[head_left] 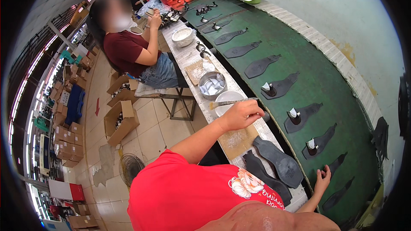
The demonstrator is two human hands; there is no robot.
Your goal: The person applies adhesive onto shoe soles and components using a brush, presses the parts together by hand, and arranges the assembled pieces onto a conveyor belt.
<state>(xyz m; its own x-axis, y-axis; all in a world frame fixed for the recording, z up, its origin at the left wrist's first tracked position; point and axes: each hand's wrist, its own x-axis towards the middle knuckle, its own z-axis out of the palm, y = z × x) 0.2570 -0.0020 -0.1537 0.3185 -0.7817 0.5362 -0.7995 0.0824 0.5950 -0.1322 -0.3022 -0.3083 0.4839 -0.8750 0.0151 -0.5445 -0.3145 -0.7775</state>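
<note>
My left hand [242,114] is closed round the handle of a flat brush [229,103], held over the narrow bench with its pale bristles pointing left above a white bowl [226,97]. At the near edge of the green belt, my right hand [322,182] has its fingers curled at the wide end of a dark, bottle-shaped flat pad [338,162]. Whatever lies within those fingers is hidden. Just beyond it, another such pad carries a small dark cup-shaped piece [312,147] with a white top. Two larger dark pads [280,162] lie on the bench by my body.
The green belt [274,34] bears several more dark pads. On the bench [187,53] stand a metal bowl [212,86] of white pieces and a white tub [183,37]. A seated co-worker [130,45] works at the left. Open cartons [121,122] and a fan [131,165] occupy the floor.
</note>
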